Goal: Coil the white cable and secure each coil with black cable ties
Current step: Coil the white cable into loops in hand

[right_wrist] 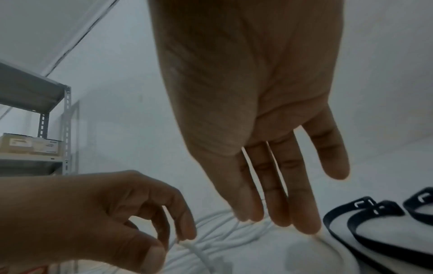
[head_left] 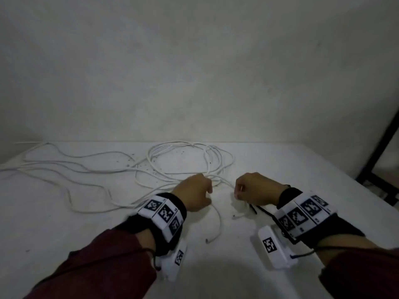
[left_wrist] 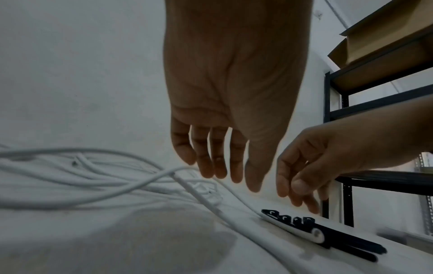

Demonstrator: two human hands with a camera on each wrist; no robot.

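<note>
The long white cable (head_left: 190,156) sprawls over the white table (head_left: 54,234), with a loose coil at the back centre and stray loops trailing left. One free end (head_left: 207,240) lies near the front. My left hand (head_left: 194,190) hangs over the strands by the coil, its relaxed fingers (left_wrist: 220,166) pointing down at the cable (left_wrist: 117,185). My right hand (head_left: 254,188) is just to its right, fingers (right_wrist: 279,204) straight, tips on the cable (right_wrist: 222,241). Black cable ties (head_left: 253,209) lie beside it, a bundle (left_wrist: 346,239) with a white cable end across them. Neither hand holds anything.
A pale wall rises right behind the table. A black shelf frame (head_left: 377,147) stands off the right edge, with a cardboard box (left_wrist: 386,37) on it. A grey metal shelf (right_wrist: 46,102) with boxes stands to the left. The front of the table is bare.
</note>
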